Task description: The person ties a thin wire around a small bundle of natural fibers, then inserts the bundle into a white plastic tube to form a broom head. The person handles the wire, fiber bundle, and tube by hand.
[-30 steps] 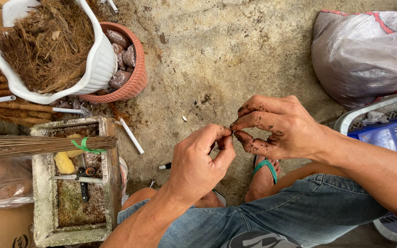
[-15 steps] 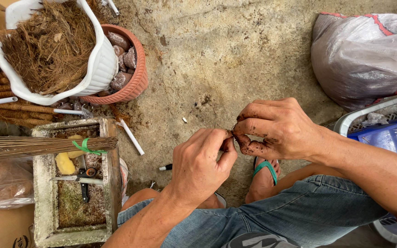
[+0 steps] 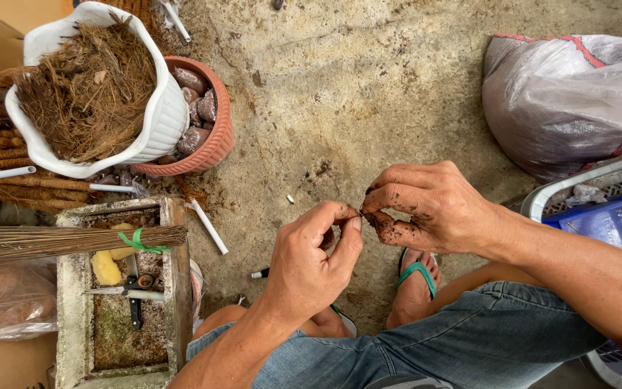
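A single head-worn camera looks almost straight down, close over the person's lap and the concrete floor (image 3: 368,86). Both hands sit just right of centre, a white pot (image 3: 160,122) at ten o'clock, a grey sack (image 3: 563,101) at two.

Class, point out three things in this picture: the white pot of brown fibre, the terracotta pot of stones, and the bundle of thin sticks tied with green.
white pot (image 3: 170,115), head view, right outer wall.
terracotta pot (image 3: 219,140), head view, right rim.
stick bundle (image 3: 59,241), head view, mid-length of the sticks.

Even soft daylight, faint shadows, no glare; sharp focus (slight wide-angle stretch at edges).
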